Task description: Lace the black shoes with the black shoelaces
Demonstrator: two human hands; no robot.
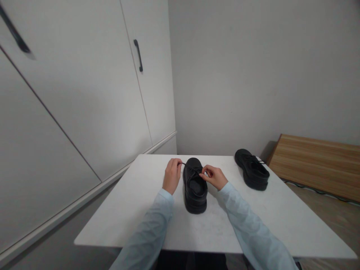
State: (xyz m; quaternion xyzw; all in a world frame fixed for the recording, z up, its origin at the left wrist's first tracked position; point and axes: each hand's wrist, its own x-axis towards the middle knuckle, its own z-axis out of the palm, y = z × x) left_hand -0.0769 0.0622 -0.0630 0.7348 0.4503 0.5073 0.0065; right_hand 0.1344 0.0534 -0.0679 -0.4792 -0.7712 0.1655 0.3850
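Note:
A black lace-up shoe [196, 202] stands on the white table in front of me, toe pointing away and heel toward me. My left hand [172, 174] is to the left of the shoe, its fingers pinched on a dark shoelace [183, 163] that runs to the shoe's front. Over the right side of the lacing is my right hand [213, 176], with thumb and forefinger closed together at the laces. What exactly lies between those right fingertips is small, but it appears to be a lace end or loop. The laces cross over the tongue.
A second black shoe [254, 173] sits at the table's right back edge, its laces loose. The white table [135, 213] meets a grey wall behind. White cabinets [84, 93] with dark handles rise at the left. A wood-grained board [317, 165] is beyond the table's right side.

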